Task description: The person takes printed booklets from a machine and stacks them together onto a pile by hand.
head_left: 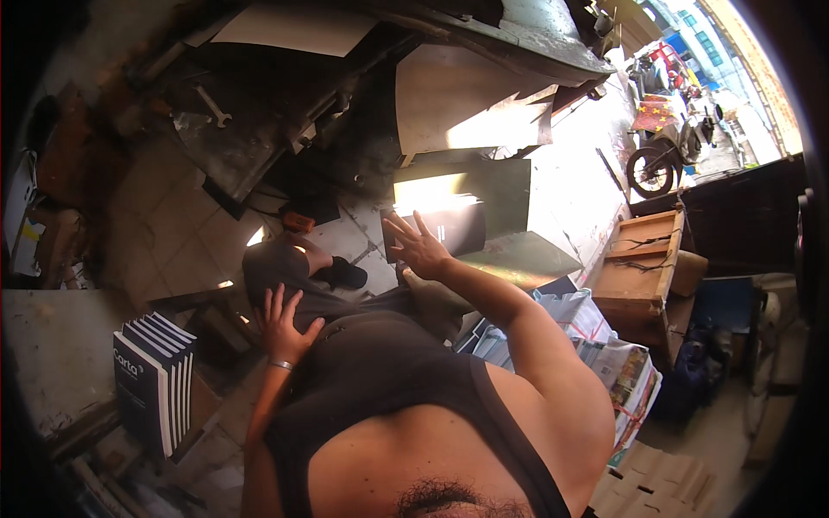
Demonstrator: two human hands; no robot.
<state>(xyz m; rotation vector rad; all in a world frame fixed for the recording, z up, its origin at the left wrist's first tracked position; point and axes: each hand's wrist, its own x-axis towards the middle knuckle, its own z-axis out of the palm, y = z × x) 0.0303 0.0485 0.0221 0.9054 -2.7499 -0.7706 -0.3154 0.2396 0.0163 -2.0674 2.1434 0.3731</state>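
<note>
My left hand [289, 326] rests with fingers spread on the dark cloth over my thigh; it holds nothing. My right hand [421, 250] reaches forward, fingers apart, over the near left edge of a dark cover or booklet [453, 226] with a small pale mark. Whether the fingertips touch it I cannot tell. That dark piece lies on a larger greenish-grey sheet [509, 190], partly in sunlight. At my left stands a set of dark-blue books [142, 380] with white page edges, upright side by side.
Ahead are a dark machine table [250, 129] with a wrench [213, 108] on it and a pale board [432, 104]. To the right are a wooden crate [635, 268], tied paper bundles [622, 380] and flat cardboard [665, 483]. Farther off stands a motorbike [652, 168].
</note>
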